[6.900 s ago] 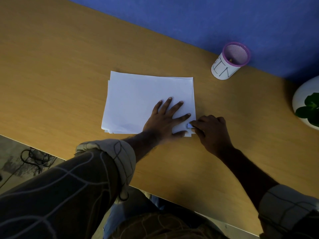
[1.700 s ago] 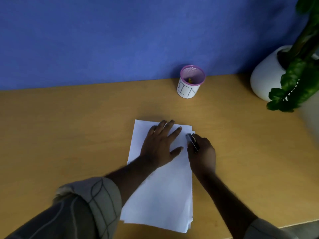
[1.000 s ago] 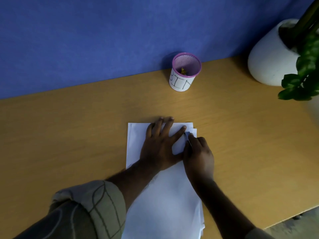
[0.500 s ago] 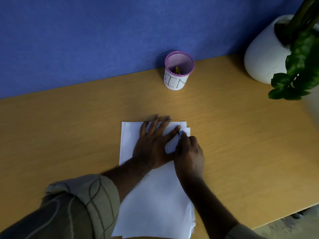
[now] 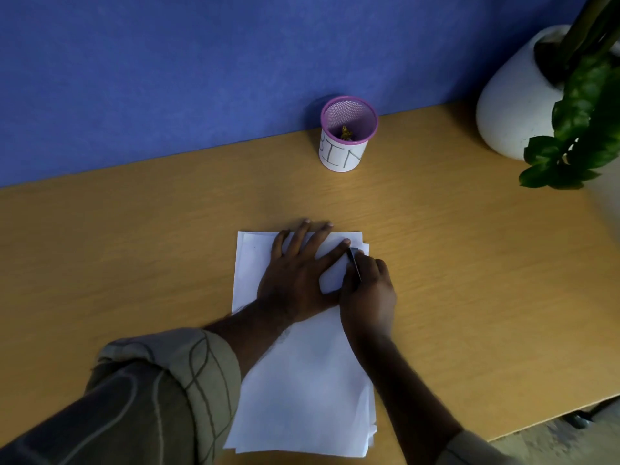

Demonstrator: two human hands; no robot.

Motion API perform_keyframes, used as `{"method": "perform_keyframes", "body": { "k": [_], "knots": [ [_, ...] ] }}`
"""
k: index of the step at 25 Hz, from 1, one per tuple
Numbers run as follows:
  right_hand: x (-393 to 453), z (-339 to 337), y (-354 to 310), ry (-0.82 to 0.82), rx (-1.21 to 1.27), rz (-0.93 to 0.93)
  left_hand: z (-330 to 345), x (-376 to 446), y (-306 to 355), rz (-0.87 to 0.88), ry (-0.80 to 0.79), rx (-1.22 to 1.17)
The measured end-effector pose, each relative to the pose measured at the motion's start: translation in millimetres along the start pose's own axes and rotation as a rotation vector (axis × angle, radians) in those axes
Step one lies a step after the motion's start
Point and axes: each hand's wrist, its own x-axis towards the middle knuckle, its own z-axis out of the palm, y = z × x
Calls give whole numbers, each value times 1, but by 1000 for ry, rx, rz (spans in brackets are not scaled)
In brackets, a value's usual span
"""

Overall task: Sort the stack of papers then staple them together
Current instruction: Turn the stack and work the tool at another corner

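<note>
The stack of papers [image 5: 302, 380] lies lengthwise on the wooden desk [image 5: 134, 246], its far short edge toward the blue partition [image 5: 167, 78], and both hands work at its far right corner. The left hand [image 5: 295, 273] is pressed flat on the top sheet with its 5 fingers [image 5: 303, 234] spread wide — that looks like a clamp, weight fanned across the far end so the sheets cannot slide while the corner is fastened. The index finger reaches right out to the corner, pinning the exact spot being worked. The right hand [image 5: 367, 290] is curled tight around a small dark stapler [image 5: 354, 263], only a sliver of it showing between thumb and fingers, its nose set on the corner just beside the left index fingertip. Whether the corner is actually inside the stapler's mouth I cannot tell; the light is dim and the hand covers most of it. The sheets are not perfectly square — at the far right corner and along the near edge, lower sheets peek out past the top one, so the hold-down matters here. By my reading the sorting is finished and this is the stapling step itself. Well clear at the back of the desk stands a pink mesh cup marked BIN [image 5: 347, 135] with a scrap inside, and at the far right a white plant pot [image 5: 516, 95] with green leaves [image 5: 577, 122], neither in the way.
</note>
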Motion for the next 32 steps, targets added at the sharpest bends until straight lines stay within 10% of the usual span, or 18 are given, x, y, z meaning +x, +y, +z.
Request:
{"method": "perform_keyframes", "body": {
  "k": [32],
  "knots": [
    [14, -12, 23, 22, 427, 348, 3, -1, 0, -5, 14, -13]
  ]
}}
